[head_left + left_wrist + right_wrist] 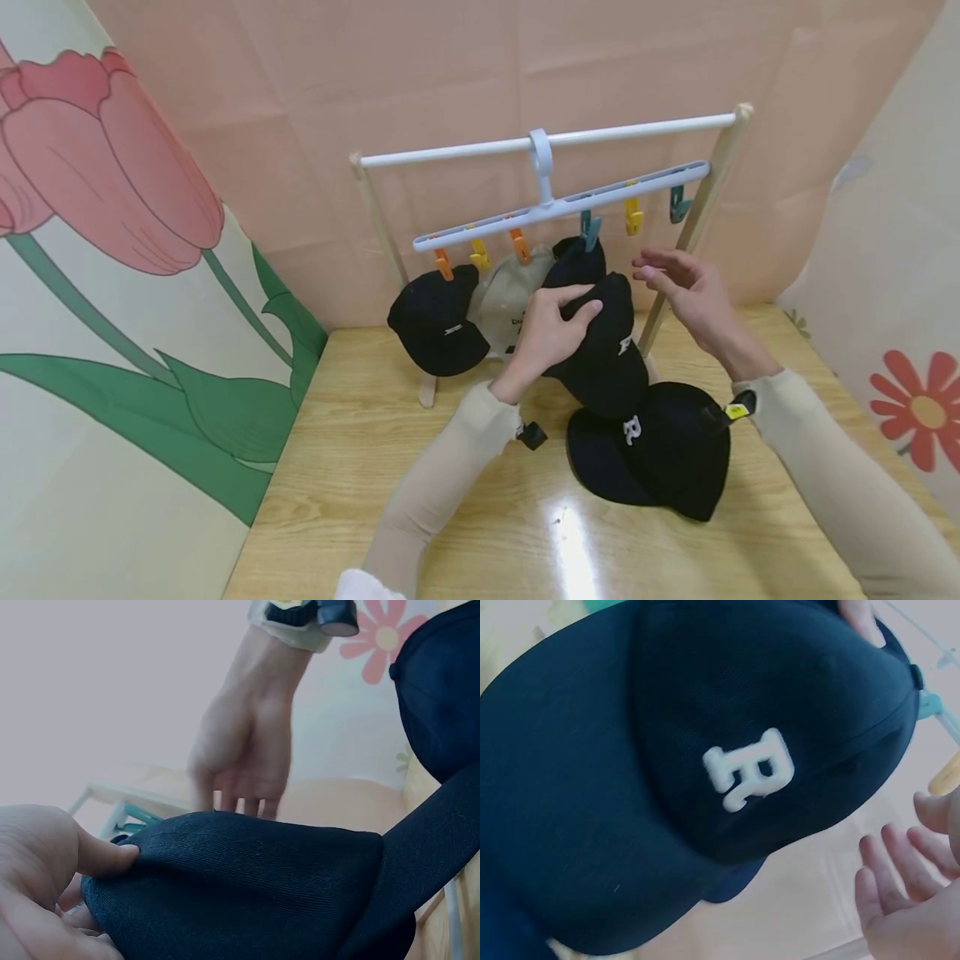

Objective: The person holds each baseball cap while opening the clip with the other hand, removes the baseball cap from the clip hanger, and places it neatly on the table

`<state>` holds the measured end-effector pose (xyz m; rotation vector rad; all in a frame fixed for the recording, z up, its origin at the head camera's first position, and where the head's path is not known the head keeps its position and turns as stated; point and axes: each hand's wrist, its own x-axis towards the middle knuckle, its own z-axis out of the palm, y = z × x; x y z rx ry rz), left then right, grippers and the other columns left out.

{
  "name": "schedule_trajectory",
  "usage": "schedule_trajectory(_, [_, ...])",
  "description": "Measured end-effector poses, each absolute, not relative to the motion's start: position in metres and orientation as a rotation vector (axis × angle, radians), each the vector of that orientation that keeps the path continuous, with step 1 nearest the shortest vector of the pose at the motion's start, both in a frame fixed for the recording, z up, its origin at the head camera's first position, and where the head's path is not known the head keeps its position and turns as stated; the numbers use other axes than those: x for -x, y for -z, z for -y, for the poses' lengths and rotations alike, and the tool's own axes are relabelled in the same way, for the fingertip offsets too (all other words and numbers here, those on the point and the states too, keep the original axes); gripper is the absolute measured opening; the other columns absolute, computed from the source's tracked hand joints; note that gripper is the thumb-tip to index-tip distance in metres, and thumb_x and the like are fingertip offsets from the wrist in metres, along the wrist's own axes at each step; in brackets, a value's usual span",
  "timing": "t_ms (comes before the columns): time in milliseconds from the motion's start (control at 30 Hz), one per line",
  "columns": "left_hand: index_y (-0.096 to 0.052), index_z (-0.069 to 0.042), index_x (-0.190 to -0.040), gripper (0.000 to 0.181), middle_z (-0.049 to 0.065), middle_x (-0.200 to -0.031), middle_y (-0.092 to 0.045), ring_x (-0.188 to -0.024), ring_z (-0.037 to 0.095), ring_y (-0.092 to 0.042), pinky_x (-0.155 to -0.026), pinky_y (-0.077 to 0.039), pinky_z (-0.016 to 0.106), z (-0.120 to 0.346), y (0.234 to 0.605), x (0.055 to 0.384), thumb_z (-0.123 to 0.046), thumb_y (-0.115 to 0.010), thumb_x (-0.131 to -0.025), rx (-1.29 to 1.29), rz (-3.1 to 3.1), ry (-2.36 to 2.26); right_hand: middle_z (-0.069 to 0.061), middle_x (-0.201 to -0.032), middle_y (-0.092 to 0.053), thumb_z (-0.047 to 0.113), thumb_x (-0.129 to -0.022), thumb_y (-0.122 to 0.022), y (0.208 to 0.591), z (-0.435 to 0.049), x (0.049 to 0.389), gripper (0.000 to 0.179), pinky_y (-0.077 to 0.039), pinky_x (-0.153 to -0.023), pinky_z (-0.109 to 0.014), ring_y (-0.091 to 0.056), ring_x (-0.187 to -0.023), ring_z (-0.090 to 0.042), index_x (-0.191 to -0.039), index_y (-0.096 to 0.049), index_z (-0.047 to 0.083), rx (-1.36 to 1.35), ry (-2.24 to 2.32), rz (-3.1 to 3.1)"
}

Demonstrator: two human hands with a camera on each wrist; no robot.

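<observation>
My left hand (551, 327) pinches a black baseball cap (603, 367) by the top of its crown, thumb on the near side. The cap hangs brim down below the hanger; its raised white letter R (750, 769) shows large in the right wrist view. My right hand (697, 300) is raised just right of the cap with fingers loosely bent and nothing in them. Close above it hang a yellow clip (633, 215) and a teal clip (679, 204). Another black cap with a white R (682, 454) lies on the table below.
A pale blue clip hanger (487, 227) hangs tilted from a white rod (450, 153) on a wooden frame. Clipped on it are a black cap (431, 317), a beige cap (501, 302) and a dark navy cap (573, 265). Walls close in behind and at both sides.
</observation>
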<state>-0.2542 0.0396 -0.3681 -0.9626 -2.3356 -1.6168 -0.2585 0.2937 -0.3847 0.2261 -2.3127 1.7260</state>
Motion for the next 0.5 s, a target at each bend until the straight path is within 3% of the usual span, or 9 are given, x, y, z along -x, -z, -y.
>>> schedule_trajectory(133, [-0.077,-0.005,-0.129,0.028,0.010,-0.131,-0.076,-0.127,0.020,-0.070,-0.108,-0.052,0.023,-0.037,0.369,0.251,-0.012,-0.072,-0.103,0.953,2.330,1.611,-0.020,-0.150,-0.059,0.032,-0.111,-0.059,0.397,-0.298,0.254,0.052,-0.048,-0.097,-0.005,-0.064,-0.118,-0.002,-0.154,-0.051,0.004,-0.181,-1.618,2.438])
schedule_trajectory(267, [-0.078,-0.006,-0.129,0.028,0.009,-0.131,-0.077,-0.126,0.017,-0.070,-0.107,-0.052,0.022,-0.035,0.370,0.247,-0.013,-0.073,-0.102,0.956,2.322,1.602,-0.024,-0.147,-0.062,0.028,-0.111,-0.059,0.410,-0.298,0.245,0.048,-0.047,-0.091,-0.002,-0.063,-0.114,-0.002,-0.151,-0.054,0.002,-0.171,-1.502,2.501])
schedule_trajectory(500, [-0.078,-0.006,-0.128,0.028,0.009,-0.130,-0.077,-0.126,0.017,-0.070,-0.106,-0.052,0.021,-0.031,0.367,0.240,-0.013,-0.074,-0.101,0.962,2.295,1.610,-0.030,-0.141,-0.064,0.026,-0.111,-0.059,0.423,-0.293,0.229,0.046,-0.042,-0.086,0.000,-0.065,-0.124,-0.047,-0.147,-0.057,-0.003,-0.256,-1.316,2.580])
